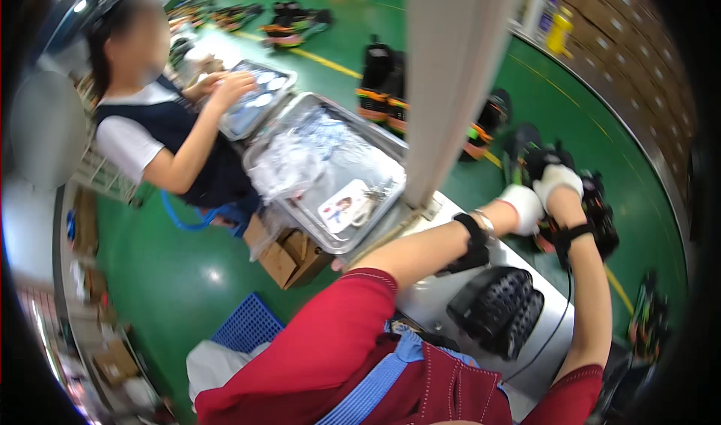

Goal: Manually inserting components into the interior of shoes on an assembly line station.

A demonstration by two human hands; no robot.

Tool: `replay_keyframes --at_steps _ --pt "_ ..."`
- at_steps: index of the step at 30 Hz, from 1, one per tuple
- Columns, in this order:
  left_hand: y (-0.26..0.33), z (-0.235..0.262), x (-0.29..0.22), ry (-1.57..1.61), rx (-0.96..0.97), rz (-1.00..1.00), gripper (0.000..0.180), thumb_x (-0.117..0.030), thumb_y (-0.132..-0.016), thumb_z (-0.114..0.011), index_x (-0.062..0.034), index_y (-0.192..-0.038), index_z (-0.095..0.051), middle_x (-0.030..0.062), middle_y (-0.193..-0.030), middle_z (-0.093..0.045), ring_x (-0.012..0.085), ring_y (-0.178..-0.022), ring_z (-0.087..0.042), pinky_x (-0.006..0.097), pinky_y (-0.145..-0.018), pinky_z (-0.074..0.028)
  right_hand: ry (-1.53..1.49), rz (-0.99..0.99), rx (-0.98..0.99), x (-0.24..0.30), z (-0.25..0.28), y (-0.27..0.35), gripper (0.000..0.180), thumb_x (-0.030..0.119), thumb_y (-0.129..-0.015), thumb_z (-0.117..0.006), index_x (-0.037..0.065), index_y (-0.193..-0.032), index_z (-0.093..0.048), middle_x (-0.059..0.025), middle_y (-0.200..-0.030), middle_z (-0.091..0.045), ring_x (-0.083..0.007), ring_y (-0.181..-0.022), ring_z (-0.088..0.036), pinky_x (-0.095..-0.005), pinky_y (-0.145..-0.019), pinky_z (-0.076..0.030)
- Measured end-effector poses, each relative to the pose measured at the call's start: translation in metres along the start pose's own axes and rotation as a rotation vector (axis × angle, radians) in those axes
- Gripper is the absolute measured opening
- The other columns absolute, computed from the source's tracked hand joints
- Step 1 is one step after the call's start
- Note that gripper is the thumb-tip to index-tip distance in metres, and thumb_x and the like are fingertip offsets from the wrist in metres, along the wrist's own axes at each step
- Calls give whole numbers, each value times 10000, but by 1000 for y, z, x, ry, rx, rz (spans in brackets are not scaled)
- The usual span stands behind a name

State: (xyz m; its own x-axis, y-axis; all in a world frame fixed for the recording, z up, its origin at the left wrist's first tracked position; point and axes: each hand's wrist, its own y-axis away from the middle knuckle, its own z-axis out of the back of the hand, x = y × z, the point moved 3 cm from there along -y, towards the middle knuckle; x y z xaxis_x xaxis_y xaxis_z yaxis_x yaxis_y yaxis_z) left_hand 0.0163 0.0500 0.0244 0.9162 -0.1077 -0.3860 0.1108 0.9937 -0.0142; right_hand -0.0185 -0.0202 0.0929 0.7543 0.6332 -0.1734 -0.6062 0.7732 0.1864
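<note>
Both my hands reach out to the far right, over dark shoes, in white gloves. My right hand (559, 179) is curled at a black shoe (554, 156), with its fingertips partly hidden. Close beside it, my left hand (523, 209) looks rounded and closed. Its fingers are turned away, so what it holds does not show. Black bands circle both wrists, and a thin dark cord (552, 327) hangs from the right one. A pair of black shoe-shaped pieces with rows of holes (499, 308) lies on the pale bench (420, 305) nearer me.
A grey post (458, 72) rises left of my hands. Metal trays (360, 241) hold plastic bags and cards; a co-worker (173, 125) handles things there. Below are an open cardboard box (282, 260) and a blue basket (248, 324). Shoes (379, 83) stand beyond; stacked cartons (631, 42) line the right.
</note>
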Motion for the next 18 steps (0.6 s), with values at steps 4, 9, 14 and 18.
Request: replay_keyframes --at_steps 4,9,14,18 --pt "-17 -8 8 -84 274 29 356 -401 -750 -616 -133 -948 -743 132 -1014 -697 305 -937 -661 399 -793 -520 -35 -55 20 8 -29 -27 339 338 -788 -633 79 -993 -712 -185 -1048 -679 -333 -993 -653 -415 -866 -513" --pt "-63 -73 52 375 924 322 245 -406 -868 -520 -168 -857 -577 -25 -923 -627 88 -817 -560 307 -800 -435 -196 201 14 12 -32 -48 351 324 -784 -601 57 -988 -701 -235 -1009 -650 -387 -978 -625 -427 -822 -524" --pt "-40 -8 22 148 777 106 333 -358 -897 -476 -101 -1044 -628 56 -1088 -670 195 -972 -608 338 -898 -430 -89 146 -11 1 -16 -34 366 353 -784 -595 43 -941 -711 -229 -938 -668 -375 -915 -651 -429 -809 -527" --pt "-24 10 24 120 732 115 408 -397 -899 -492 -72 -1105 -628 69 -1170 -651 207 -1000 -598 350 -903 -427 -12 147 3 20 -4 -33 376 350 -772 -617 72 -1012 -698 -200 -1030 -674 -344 -974 -650 -420 -857 -520"
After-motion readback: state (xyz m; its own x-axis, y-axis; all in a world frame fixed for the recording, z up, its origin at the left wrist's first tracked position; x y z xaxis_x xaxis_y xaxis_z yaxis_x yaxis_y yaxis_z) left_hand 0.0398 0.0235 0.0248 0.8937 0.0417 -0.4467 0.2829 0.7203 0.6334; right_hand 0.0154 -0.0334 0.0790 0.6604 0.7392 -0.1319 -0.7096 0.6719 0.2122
